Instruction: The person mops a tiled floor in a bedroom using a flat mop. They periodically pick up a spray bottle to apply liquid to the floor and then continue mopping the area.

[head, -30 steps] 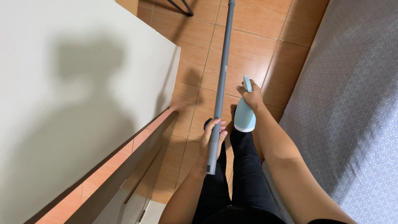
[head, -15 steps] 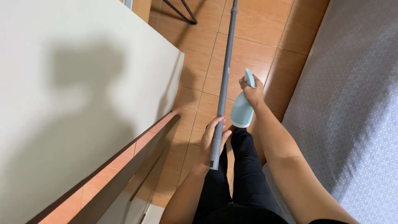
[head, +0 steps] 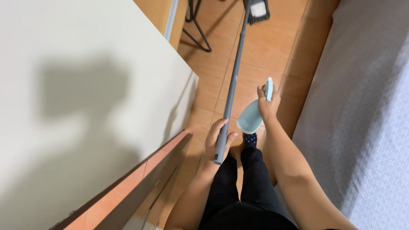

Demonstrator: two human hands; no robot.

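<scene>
One pale table top (head: 85, 85) fills the left of the view, with one grey patterned bed cover (head: 366, 106) down the right and a strip of orange tiled floor (head: 264, 55) between them. One dark wire-legged stand (head: 198, 30) sits on the tiles near the top. There is one grey mop pole (head: 232, 85), running from the person's lap up to one mop head (head: 257, 9) resting on the floor at the top edge. One light blue spray bottle (head: 251, 117) hangs just right of the pole, above the person's dark trousers (head: 243, 183) and one dotted sock (head: 250, 139).

The left hand (head: 217, 142) is curled around the lower end of the pole, fingers wrapped across it and thumb on the other side, so the grip is closed on the shaft. The right hand (head: 267, 104) is closed around the neck of the spray bottle, with the nozzle pointing up and the body tilted down to the left; bottle and pole do not touch.

Compared with half a second ago, the view has tipped forward: the mop head and the stand are now in sight, and both hands hold the same things as before
</scene>
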